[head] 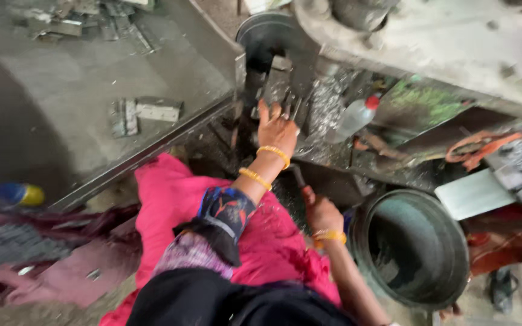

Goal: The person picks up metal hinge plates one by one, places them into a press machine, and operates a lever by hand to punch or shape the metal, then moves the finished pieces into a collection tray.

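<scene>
Thin metal strips (pixel 291 105) stand at the press machine (pixel 430 42) die area, just under the round dark wheel housing (pixel 267 33); left hand (pixel 277 130) reaches up into that spot, fingers spread and touching the strips, looks like a loose pinch on them but blurred, cannot tell for sure. Right hand (pixel 320 211) lower down, clenched round a dark lever handle (pixel 298 175) that sticks up out of the fist. Both wrists carry yellow bangles (pixel 273 152). Pink cloth (pixel 176 205) covers the lap below the arms, dark patterned sleeve (pixel 225 214) on the left arm. Clear plastic bottle with red cap (pixel 353 118) leans just right of the left hand, on a ledge littered with shiny metal shavings (pixel 327 108). Big round green-grey drum (pixel 415 247), open top, sits right of the right hand, near it. Grey metal table (pixel 92 78) stretches left, with flat metal hinge-like pieces (pixel 146 111) lying on it, well apart from the hands. Blue and yellow object (pixel 20 194) at far left edge, blurred. Orange cord (pixel 478 145) and white sheet (pixel 473 193) far right
</scene>
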